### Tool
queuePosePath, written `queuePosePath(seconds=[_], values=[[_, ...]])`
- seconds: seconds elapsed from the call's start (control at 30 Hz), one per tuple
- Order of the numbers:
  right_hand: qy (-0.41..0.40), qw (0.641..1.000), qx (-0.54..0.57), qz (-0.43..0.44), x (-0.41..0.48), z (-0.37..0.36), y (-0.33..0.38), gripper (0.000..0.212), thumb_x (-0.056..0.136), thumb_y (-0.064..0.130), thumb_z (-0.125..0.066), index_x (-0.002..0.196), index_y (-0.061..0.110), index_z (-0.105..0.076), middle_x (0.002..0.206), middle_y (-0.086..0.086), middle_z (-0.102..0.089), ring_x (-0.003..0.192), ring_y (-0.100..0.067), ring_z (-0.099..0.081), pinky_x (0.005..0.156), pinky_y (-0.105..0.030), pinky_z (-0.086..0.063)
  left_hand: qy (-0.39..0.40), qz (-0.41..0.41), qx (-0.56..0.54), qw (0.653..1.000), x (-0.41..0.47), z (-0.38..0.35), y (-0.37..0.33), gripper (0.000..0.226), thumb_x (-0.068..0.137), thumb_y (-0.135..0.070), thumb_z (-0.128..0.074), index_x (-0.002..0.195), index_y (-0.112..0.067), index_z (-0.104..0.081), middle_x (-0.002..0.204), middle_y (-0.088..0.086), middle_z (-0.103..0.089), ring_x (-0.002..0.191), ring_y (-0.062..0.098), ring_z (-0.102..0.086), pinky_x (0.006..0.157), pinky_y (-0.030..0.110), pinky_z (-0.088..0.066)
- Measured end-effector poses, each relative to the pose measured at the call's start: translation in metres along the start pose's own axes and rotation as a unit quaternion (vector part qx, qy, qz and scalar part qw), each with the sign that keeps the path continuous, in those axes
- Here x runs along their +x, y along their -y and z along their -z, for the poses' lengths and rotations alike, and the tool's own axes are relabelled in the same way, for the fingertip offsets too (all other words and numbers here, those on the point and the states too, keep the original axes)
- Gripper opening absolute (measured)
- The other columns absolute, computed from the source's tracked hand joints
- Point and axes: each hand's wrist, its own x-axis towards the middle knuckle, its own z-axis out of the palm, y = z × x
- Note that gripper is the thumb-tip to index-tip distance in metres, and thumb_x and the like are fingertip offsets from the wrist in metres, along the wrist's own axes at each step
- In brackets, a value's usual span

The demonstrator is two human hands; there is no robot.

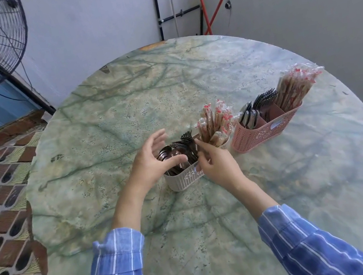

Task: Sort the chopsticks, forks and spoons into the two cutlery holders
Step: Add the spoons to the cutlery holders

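Since both holders look fully loaded, the step in hand seems to be final tidying. In the head view the grey holder (183,181) sits on the marbled desk (168,91) right before the person, with spoons (166,152) at its left end, forks (186,137) in the middle and wrapped chopsticks (214,122) at the far end. The pink holder (262,136) stands just beside it to the right. The left hand (153,166) hovers over the spoons, fingers (158,136) spread wide and loosely curved, gripping nothing. The right hand (219,169) is at the forks — whether its curled fingers pinch a handle or only nudge, I cannot tell. To do this well, steady the rim with one hand and square the forks upright, tines clear of the chopstick wrappers — without tipping the holder.
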Motion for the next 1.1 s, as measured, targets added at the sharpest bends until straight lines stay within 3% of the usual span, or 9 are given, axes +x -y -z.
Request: queuePosePath(seconds=[0.07,0.13,0.27,0.37,0.43,0.53,0.67,0.87,1.1], values=[[-0.017,0.998,0.044,0.032,-0.016,-0.002,-0.006,0.046,0.093,0.021,-0.049,0.137,0.033,-0.048,0.085,0.008,-0.071,0.058,-0.012,-0.056,0.062,-0.033,-0.05,-0.029,0.02,-0.052,0.998,-0.014,-0.003,0.019,0.104,0.05,-0.041,-0.085,0.141,-0.024,-0.037,0.134,-0.013,-0.048,0.125,0.0,-0.045,0.104,0.015,-0.034],[-0.021,0.995,0.077,0.057,-0.032,-0.003,-0.013,0.038,0.093,0.012,-0.051,0.126,0.029,-0.055,0.088,0.012,-0.067,0.055,-0.01,-0.05,0.058,-0.03,-0.046,-0.04,0.049,-0.074,0.995,-0.025,-0.01,0.039,0.109,0.044,-0.042,-0.086,0.139,-0.02,-0.038,0.136,-0.006,-0.049,0.129,0.006,-0.045,0.11,0.026,-0.036],[-0.083,0.992,0.097,0.009,-0.044,-0.006,-0.032,0.019,0.09,0.004,-0.054,0.102,0.017,-0.059,0.09,0.006,-0.066,0.076,-0.009,-0.06,0.068,-0.026,-0.049,-0.064,0.083,-0.027,0.994,-0.034,-0.03,0.061,0.084,0.052,-0.032,-0.09,0.124,-0.014,-0.051,0.122,0.002,-0.063,0.112,0.011,-0.059,0.101,0.03,-0.048],[-0.123,0.984,0.125,-0.041,-0.035,0.006,-0.041,0.024,0.091,0.003,-0.054,0.113,0.012,-0.054,0.106,0.0,-0.062,0.088,-0.014,-0.06,0.074,-0.021,-0.05,-0.118,0.06,-0.022,0.991,-0.036,-0.047,0.063,0.072,0.061,-0.025,-0.088,0.122,-0.012,-0.052,0.12,0.005,-0.064,0.111,0.014,-0.061,0.096,0.026,-0.049],[-0.091,0.986,0.124,-0.058,-0.023,0.017,-0.048,0.043,0.093,0.007,-0.055,0.134,0.008,-0.043,0.124,-0.004,-0.056,0.1,-0.015,-0.059,0.077,-0.018,-0.047,-0.149,0.043,0.005,0.988,-0.038,-0.056,0.064,0.072,0.063,-0.025,-0.088,0.124,-0.013,-0.051,0.12,0.004,-0.064,0.109,0.012,-0.06,0.093,0.02,-0.045],[-0.028,0.992,0.105,-0.061,-0.003,0.034,-0.056,0.065,0.092,0.017,-0.061,0.148,0.012,-0.028,0.142,-0.003,-0.046,0.117,-0.019,-0.056,0.089,-0.029,-0.05,-0.164,0.055,-0.023,0.985,-0.04,-0.07,0.068,0.078,0.058,-0.039,-0.088,0.123,-0.022,-0.047,0.122,0.002,-0.062,0.112,0.014,-0.06,0.099,0.038,-0.048],[0.069,0.993,0.092,-0.026,0.019,0.046,-0.063,0.075,0.087,0.024,-0.071,0.148,0.02,-0.026,0.133,0.009,-0.048,0.111,-0.014,-0.056,0.099,-0.041,-0.048,-0.23,0.078,-0.047,0.969,-0.037,-0.091,0.073,0.089,0.05,-0.064,-0.083,0.12,-0.021,-0.046,0.118,0.001,-0.062,0.109,0.017,-0.062,0.095,0.045,-0.051],[0.099,0.991,0.091,0.014,0.041,0.051,-0.079,0.066,0.085,0.025,-0.073,0.138,0.02,-0.034,0.135,-0.009,-0.054,0.109,-0.026,-0.063,0.093,-0.049,-0.051,-0.331,0.104,-0.042,0.937,-0.029,-0.113,0.06,0.075,0.063,-0.035,-0.086,0.123,-0.013,-0.046,0.118,0.003,-0.061,0.108,0.021,-0.059,0.096,0.045,-0.048],[0.123,0.987,0.099,0.037,0.067,0.046,-0.075,0.065,0.084,0.021,-0.073,0.136,0.02,-0.033,0.128,-0.006,-0.058,0.112,-0.023,-0.06,0.095,-0.047,-0.051,-0.342,0.123,-0.045,0.931,-0.018,-0.107,0.053,0.067,0.071,-0.023,-0.083,0.124,-0.007,-0.044,0.116,-0.001,-0.057,0.105,0.016,-0.054,0.081,0.02,-0.037]])
